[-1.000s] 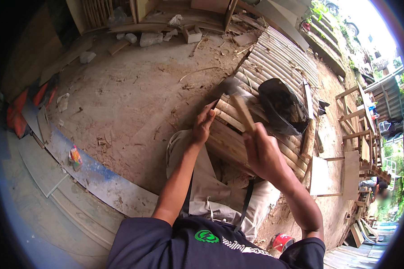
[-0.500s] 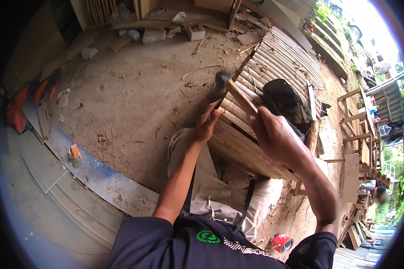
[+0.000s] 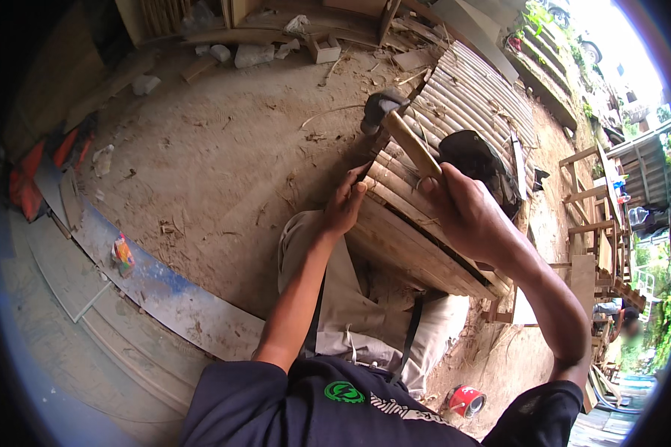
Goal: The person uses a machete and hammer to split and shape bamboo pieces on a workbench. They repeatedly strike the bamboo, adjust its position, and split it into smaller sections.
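Observation:
My right hand (image 3: 466,205) is closed round the light wooden handle of a hammer (image 3: 412,143). The hammer's dark head hangs over the left edge of a platform of bamboo slats (image 3: 466,86). Nearer to me, my left hand (image 3: 344,203) is at the same edge, its fingers bent and pinched by a small dark piece at the slat ends. What that piece is cannot be made out. A black cap-like cloth item (image 3: 471,158) lies on the slats beyond my right hand.
A red can (image 3: 465,401) stands on the ground by my right side. Boards and a blue-stained sheet (image 3: 156,279) lie at left, with a colourful packet (image 3: 123,255) on them. Wooden frames (image 3: 593,197) stand at right, where a person (image 3: 626,316) is visible. Scraps and a small wooden box (image 3: 324,50) lie at the back.
The hammer and my right hand have shifted slightly up and to the right, and the head has lifted from the slat edge. My left hand stays nearly in place.

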Available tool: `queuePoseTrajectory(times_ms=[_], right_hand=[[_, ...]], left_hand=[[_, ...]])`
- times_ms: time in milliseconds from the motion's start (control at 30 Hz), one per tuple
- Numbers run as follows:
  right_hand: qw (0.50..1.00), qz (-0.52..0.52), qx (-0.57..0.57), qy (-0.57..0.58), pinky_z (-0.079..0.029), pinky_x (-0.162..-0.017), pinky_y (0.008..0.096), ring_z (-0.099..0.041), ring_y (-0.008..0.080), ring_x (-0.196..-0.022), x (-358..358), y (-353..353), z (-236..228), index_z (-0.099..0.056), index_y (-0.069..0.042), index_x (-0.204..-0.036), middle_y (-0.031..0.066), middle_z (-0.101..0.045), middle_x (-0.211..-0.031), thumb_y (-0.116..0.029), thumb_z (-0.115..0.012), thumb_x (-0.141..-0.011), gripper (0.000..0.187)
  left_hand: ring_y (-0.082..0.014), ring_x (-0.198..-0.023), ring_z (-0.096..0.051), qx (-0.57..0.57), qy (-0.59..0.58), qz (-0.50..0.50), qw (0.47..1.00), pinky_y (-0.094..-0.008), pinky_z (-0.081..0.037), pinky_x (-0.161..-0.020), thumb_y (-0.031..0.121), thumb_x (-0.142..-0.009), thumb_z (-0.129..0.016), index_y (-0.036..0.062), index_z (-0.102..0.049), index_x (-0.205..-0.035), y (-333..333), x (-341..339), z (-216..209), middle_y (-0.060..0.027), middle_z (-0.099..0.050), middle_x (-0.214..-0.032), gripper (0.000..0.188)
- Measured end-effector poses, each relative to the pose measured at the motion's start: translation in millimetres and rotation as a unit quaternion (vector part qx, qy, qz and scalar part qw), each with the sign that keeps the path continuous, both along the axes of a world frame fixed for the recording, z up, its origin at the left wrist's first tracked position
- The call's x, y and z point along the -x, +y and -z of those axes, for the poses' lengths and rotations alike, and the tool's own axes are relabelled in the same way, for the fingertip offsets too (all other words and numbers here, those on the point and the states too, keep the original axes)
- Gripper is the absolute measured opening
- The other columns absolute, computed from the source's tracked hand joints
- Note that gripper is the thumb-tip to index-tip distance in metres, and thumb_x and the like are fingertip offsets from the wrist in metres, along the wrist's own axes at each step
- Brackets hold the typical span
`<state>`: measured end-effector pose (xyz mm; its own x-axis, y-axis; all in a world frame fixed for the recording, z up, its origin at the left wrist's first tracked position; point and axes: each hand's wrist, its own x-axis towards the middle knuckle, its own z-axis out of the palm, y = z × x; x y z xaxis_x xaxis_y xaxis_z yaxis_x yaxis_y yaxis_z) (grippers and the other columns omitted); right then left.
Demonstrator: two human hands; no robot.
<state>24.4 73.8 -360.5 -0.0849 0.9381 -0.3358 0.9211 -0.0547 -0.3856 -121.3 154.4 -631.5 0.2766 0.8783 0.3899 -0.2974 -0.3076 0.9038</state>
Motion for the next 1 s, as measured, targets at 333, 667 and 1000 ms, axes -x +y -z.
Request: queuePoseTrajectory(times_ms=[333, 667, 1000], right_hand=[[0.996, -0.028, -0.086, 0.022, -0.038, -0.054, 0.0484, -0.048, 0.0442, -0.058, -6, -9, 20, -0.050, 0.001, -0.092, 0.0239, -0.051, -0.065, -0.025, -0.050, -0.105, 0.029], [0.988, 0.044, -0.109, 0.104, -0.043, -0.055, 0.0403, -0.050, 0.0187, -0.061, -7, -3, 18, -0.054, 0.001, -0.091, 0.0132, -0.054, -0.066, -0.030, -0.047, -0.106, 0.035], [0.993, 0.021, -0.072, 0.094, -0.047, -0.064, 0.0527, -0.063, 0.0479, -0.069, -7, -12, 19, -0.053, 0.002, -0.093, 0.0281, -0.062, -0.070, -0.029, -0.048, -0.105, 0.034]], left_hand=[[-0.0219, -0.127, -0.053, 0.031, 0.028, -0.014, 0.999, -0.0343, -0.038, -0.108, 0.056, -0.104, -0.041, 0.0019, -0.049, -0.142, -2, 1, 2, -0.0134, -0.059, -0.134, 0.067], [-0.0202, -0.127, -0.052, 0.015, -0.014, 0.016, 1.000, -0.0335, -0.037, -0.108, 0.054, -0.104, -0.043, 0.0016, -0.048, -0.143, 1, 0, 2, -0.0121, -0.058, -0.135, 0.065], [-0.0206, -0.131, -0.050, 0.015, 0.008, 0.011, 1.000, -0.0341, -0.035, -0.110, 0.053, -0.105, -0.044, 0.0015, -0.048, -0.144, -1, 3, 3, -0.0129, -0.057, -0.138, 0.065]])
